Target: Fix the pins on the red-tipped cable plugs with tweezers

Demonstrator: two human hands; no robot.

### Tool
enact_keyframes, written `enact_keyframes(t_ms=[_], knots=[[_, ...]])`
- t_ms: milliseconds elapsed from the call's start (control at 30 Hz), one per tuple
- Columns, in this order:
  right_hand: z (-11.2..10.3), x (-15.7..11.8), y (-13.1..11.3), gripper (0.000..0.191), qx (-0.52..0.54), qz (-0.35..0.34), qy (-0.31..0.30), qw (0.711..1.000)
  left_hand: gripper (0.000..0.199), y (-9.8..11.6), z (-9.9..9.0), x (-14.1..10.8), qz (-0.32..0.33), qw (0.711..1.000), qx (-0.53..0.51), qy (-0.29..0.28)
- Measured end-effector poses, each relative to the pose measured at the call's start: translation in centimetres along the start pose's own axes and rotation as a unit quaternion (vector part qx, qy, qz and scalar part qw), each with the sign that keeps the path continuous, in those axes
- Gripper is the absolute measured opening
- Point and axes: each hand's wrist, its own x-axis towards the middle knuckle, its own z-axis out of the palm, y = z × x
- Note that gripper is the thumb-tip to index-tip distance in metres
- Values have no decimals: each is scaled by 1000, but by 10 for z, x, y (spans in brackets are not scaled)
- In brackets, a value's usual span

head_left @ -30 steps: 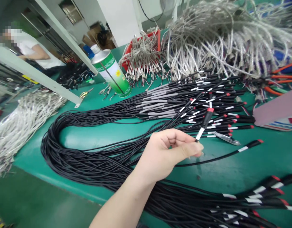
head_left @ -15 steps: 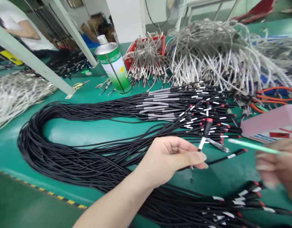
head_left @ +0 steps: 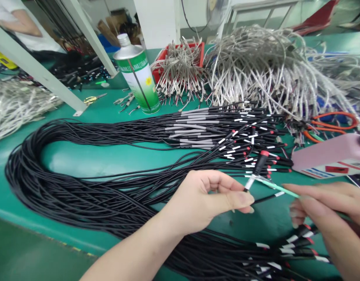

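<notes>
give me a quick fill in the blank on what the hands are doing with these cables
1. The left hand pinches a black cable whose connector has a ____ tip.
2. The right hand holds a thin ____ stick pointed toward that connector.
3. The tin can with the green label stands ____ on the table.

Missing words: red; green; upright

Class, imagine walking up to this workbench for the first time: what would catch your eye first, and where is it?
Centre front, the left hand pinches a black red-tipped connector, while the right hand brings a thin green stick up to it. Around them a big loop of black cables sprawls over the green table; a green-labelled can stands behind.
</notes>
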Motion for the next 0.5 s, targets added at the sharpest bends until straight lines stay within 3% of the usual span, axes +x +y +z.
enact_keyframes(t_ms=[200,367,500], knots=[[1,-3,-1,17,-7,-68,-43,997,22,0,-1,0,10,1000,12,-1],[3,-4,-8,10,6,-53,-27,998,23,1,-1,0,18,1000,21,1],[3,-3,-21,7,28,-3,-78,997,24,1,0,0,19,1000,21,4]])
